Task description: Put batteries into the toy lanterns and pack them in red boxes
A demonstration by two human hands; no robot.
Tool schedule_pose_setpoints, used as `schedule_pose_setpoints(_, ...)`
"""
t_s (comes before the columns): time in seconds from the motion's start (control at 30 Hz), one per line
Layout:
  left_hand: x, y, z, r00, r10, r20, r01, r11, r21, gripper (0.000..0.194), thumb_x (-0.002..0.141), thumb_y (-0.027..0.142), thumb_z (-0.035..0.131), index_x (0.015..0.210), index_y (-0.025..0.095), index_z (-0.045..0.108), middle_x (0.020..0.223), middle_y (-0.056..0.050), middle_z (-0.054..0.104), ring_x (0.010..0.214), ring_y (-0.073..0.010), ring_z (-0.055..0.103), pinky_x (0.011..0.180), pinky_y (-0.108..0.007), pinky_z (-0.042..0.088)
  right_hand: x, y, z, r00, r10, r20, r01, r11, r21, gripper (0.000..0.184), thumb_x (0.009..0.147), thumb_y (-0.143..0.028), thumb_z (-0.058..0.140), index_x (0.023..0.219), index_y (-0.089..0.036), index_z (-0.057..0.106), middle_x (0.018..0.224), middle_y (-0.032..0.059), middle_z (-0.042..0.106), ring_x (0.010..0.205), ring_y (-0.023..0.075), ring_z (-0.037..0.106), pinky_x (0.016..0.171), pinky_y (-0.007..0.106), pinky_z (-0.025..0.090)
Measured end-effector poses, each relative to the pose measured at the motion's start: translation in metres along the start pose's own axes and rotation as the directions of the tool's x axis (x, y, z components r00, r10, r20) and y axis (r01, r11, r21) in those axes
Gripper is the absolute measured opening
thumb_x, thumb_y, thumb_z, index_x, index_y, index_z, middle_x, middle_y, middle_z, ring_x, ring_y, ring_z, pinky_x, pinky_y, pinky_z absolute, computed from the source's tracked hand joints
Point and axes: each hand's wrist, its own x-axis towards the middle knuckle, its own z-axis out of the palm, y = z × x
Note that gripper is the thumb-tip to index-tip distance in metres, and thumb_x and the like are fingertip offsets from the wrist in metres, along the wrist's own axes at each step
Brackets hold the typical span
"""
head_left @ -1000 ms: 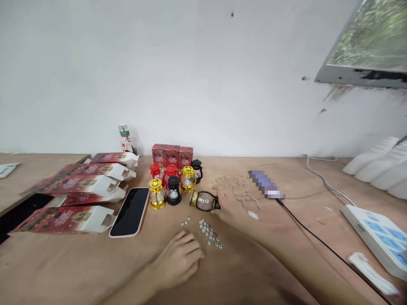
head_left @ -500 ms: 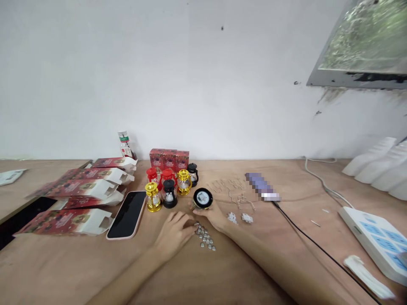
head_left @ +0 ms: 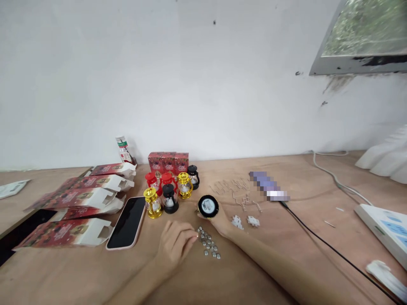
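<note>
Right now my right hand (head_left: 221, 222) grips a lantern (head_left: 208, 206) just above the tabletop, fingers wrapped behind it, its black-rimmed base facing me. A pale disc fills the middle of that base, with dark marks too small for me to read. My left hand (head_left: 174, 241) is beside the small silver discs (head_left: 214, 254), thumb and fingers drawn together; I cannot tell whether they pinch one. The discs lie loosely grouped below the lantern, between my wrists.

Lettering shows elsewhere, mostly illegible. Three upright red boxes (head_left: 168, 161) carry pale script across their fronts, as do the flattened red cartons (head_left: 73, 231) at left. Near the wall, a bottle (head_left: 123, 148) wears a green band and a white label with red on it. The standing gold lantern (head_left: 153, 205) shows no wording I can make out. At right, a pixelated patch covers the cabled phone (head_left: 265, 184).
</note>
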Motion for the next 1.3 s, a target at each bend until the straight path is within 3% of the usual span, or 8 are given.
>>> schedule_pose_setpoints(0.1, 0.021, 0.007, -0.012, 0.994, -0.079, -0.079, 0.082, 0.996, 0.030, 0.012, 0.096, 0.013, 0.043, 0.092, 0.018, 0.053, 0.082, -0.002, 0.062, 0.071, -0.0130, 0.055, 0.066, -0.027, 0.038, -0.001, -0.001, 0.000, 1.000, -0.017, 0.011, 0.017, 1.000, -0.008, 0.032, 0.052, -0.027, 0.076, 0.075, -0.021, 0.055, 0.073, -0.0022, 0.061, 0.070, 0.0167, 0.055, 0.066, 0.029, 0.047)
schedule_pose_setpoints(0.27, 0.048, 0.006, -0.006, 0.988, -0.151, -0.025, 0.153, 0.978, 0.142, 0.016, 0.096, 0.017, 0.045, 0.086, 0.018, 0.058, 0.083, -0.003, 0.063, 0.074, -0.0161, 0.053, 0.065, -0.029, 0.036, -0.006, -0.007, 0.001, 0.999, -0.040, 0.013, 0.041, 0.999, -0.020, 0.031, 0.055, -0.025, 0.070, 0.079, -0.021, 0.052, 0.074, -0.0024, 0.059, 0.069, 0.0149, 0.053, 0.063, 0.025, 0.044)
schedule_pose_setpoints(0.53, 0.047, 0.010, 0.006, 0.985, -0.175, -0.002, 0.168, 0.946, 0.279, 0.021, 0.095, 0.019, 0.046, 0.081, 0.019, 0.062, 0.089, -0.006, 0.062, 0.083, -0.0196, 0.053, 0.068, -0.032, 0.035, -0.010, -0.009, 0.002, 0.998, -0.066, -0.002, 0.066, 0.997, -0.031, 0.032, 0.060, -0.031, 0.068, 0.084, -0.022, 0.048, 0.076, -0.0015, 0.058, 0.070, 0.0148, 0.053, 0.062, 0.025, 0.045)
schedule_pose_setpoints(0.77, 0.048, 0.009, 0.009, 0.996, -0.090, -0.023, 0.092, 0.942, 0.322, 0.021, 0.096, 0.017, 0.043, 0.083, 0.018, 0.059, 0.082, -0.005, 0.063, 0.078, -0.0177, 0.055, 0.067, -0.031, 0.035, -0.010, -0.010, 0.001, 0.997, -0.077, -0.007, 0.077, 0.996, -0.042, 0.032, 0.061, -0.032, 0.068, 0.084, -0.022, 0.049, 0.078, -0.0008, 0.059, 0.072, 0.0156, 0.055, 0.065, 0.026, 0.046)
schedule_pose_setpoints(0.9, 0.048, 0.009, 0.010, 0.997, -0.072, -0.008, 0.071, 0.955, 0.289, 0.019, 0.096, 0.018, 0.045, 0.083, 0.019, 0.060, 0.083, -0.004, 0.064, 0.077, -0.0171, 0.056, 0.068, -0.031, 0.034, -0.010, -0.008, 0.000, 0.998, -0.062, -0.007, 0.062, 0.997, -0.041, 0.032, 0.060, -0.031, 0.068, 0.085, -0.022, 0.049, 0.079, -0.0010, 0.060, 0.073, 0.0159, 0.056, 0.067, 0.027, 0.047)
schedule_pose_setpoints(1.13, 0.052, -0.014, -0.009, 0.971, -0.238, -0.018, 0.238, 0.967, 0.094, 0.019, 0.096, 0.031, 0.046, 0.090, 0.020, 0.060, 0.084, -0.004, 0.064, 0.080, -0.0177, 0.058, 0.071, -0.031, 0.040, -0.007, -0.006, -0.001, 0.997, -0.061, -0.049, 0.058, 0.996, -0.065, 0.030, 0.058, -0.025, 0.067, 0.082, -0.022, 0.050, 0.076, -0.0017, 0.060, 0.072, 0.0162, 0.056, 0.066, 0.027, 0.046)
schedule_pose_setpoints(1.23, 0.054, -0.034, -0.024, 0.912, -0.347, 0.219, 0.339, 0.938, 0.077, 0.017, 0.092, 0.022, 0.050, 0.080, 0.019, 0.061, 0.081, -0.002, 0.063, 0.076, -0.0166, 0.057, 0.067, -0.028, 0.042, -0.005, -0.004, -0.001, 0.995, -0.062, -0.079, 0.057, 0.996, -0.067, 0.029, 0.057, -0.025, 0.066, 0.081, -0.022, 0.050, 0.077, -0.0011, 0.061, 0.074, 0.0169, 0.057, 0.068, 0.028, 0.047)
schedule_pose_setpoints(1.3, 0.052, -0.041, -0.029, 0.794, -0.342, 0.503, 0.313, 0.939, 0.145, 0.017, 0.087, 0.015, 0.053, 0.074, 0.019, 0.062, 0.078, -0.001, 0.064, 0.073, -0.0156, 0.058, 0.065, -0.026, 0.042, -0.004, -0.003, -0.002, 0.994, -0.061, -0.087, 0.055, 0.996, -0.066, 0.028, 0.058, -0.027, 0.066, 0.082, -0.022, 0.051, 0.078, -0.0007, 0.061, 0.075, 0.0175, 0.057, 0.070, 0.030, 0.047)
